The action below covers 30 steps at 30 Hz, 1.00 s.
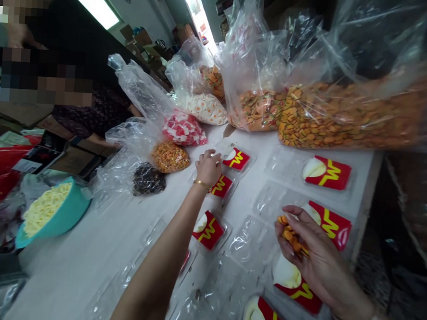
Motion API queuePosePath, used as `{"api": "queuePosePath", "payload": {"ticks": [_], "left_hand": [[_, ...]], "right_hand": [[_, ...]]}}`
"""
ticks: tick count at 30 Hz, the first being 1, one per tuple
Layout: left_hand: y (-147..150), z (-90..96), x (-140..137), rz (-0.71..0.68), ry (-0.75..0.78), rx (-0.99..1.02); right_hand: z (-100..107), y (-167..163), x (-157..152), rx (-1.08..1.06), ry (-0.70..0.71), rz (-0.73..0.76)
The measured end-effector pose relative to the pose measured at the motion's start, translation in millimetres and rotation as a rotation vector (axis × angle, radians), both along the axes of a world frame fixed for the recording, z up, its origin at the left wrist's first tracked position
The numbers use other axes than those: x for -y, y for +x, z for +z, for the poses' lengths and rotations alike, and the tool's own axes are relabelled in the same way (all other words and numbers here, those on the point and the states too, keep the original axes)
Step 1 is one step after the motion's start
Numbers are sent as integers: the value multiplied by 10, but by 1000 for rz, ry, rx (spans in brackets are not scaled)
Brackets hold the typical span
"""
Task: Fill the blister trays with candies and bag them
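Observation:
My right hand (pixel 307 245) is cupped around a small heap of orange pieces (pixel 293 236) with dark edges. Beneath it lie clear plastic blister packs, each with a red card bearing a yellow zigzag and a pale cream-coloured piece; one such red card (pixel 334 228) shows beside my fingers. Farther off, my left hand (pixel 208 169) reaches over another row of packs, its fingers curled close to a red card (pixel 237 159). Whatever those fingertips hold, if anything, is too small to make out. Another red card (pixel 209 231) lies in its pack near my left forearm.
Clear bags stand along the table's far side, including a large bag of orange pieces (pixel 346 117), a red-and-white one (pixel 184 129) and a dark one (pixel 149 179). A turquoise bowl (pixel 76 204) of pale pieces sits at left. Another person's dark patterned sleeve (pixel 89 111) is beyond.

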<state>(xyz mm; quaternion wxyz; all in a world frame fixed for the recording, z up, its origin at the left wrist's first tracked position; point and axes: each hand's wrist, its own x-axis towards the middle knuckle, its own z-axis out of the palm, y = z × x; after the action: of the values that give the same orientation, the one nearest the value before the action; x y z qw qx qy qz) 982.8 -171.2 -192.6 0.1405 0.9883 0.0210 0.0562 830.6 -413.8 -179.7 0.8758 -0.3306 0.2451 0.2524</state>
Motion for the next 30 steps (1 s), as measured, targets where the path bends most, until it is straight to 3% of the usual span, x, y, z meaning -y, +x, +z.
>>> {"api": "queuePosePath", "payload": {"ticks": [2,5,7,9,13,20,24,30], "left_hand": [[-262,197,241,-196,-263,-14],[-730,457,669,-571,-697,-376],[-965,538,914,-579,-855,-498],[-1064,536,1081,-508,-922,-503],[-879,373,1210,-387,-961,-355],[-320,-50,1439,-210,-860,-171],[-215,-181,1661,-242,-557,-57],[-242,-205,1839,-312,-88,44]], "right_hand": [[4,10,12,28,36,-9],[-2,7,47,60,54,4],[-2,-6,75,75,47,9],[2,-18,111,99,33,4],[-7,2,229,163,-34,-60],[-59,101,536,65,3,-205],[-105,100,618,92,-19,-248],[-183,80,607,100,9,-226]]}}
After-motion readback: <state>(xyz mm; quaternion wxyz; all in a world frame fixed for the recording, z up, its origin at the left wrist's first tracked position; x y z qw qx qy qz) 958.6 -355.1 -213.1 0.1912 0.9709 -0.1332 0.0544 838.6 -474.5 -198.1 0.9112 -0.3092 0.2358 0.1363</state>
